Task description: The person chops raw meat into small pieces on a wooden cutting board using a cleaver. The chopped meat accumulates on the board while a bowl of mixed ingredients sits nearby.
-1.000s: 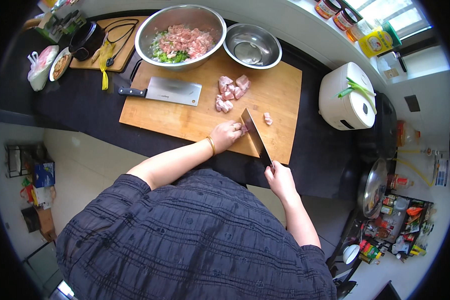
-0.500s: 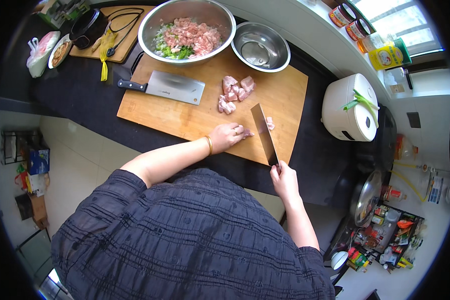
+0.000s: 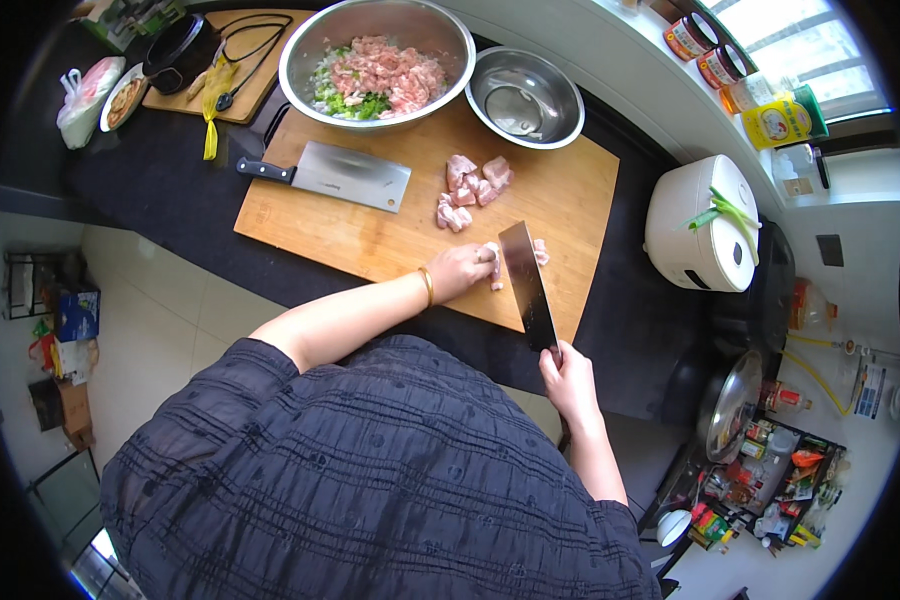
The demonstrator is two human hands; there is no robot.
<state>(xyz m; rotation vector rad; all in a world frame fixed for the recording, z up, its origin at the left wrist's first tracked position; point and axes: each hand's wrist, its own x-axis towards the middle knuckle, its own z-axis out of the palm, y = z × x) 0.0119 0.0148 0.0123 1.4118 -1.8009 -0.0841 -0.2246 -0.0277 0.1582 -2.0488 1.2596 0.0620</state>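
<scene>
— So, what's in the bowls?
— Mince (image 3: pixel 395 75) and greens (image 3: pixel 365 107) in the big bowl (image 3: pixel 365 18); the small bowl (image 3: pixel 562 92) I can't quite make out.
— Your hands?
— My right hand (image 3: pixel 569 380) is closed round a knife (image 3: pixel 528 285); my left hand (image 3: pixel 458 270), curled, pins a meat strip (image 3: pixel 496 272) on the board (image 3: pixel 315 238).

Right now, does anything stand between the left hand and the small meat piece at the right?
Yes: in this view, the cleaver in the right hand stands between the left hand and the small piece. A meat strip by the left hand also lies between.
</scene>
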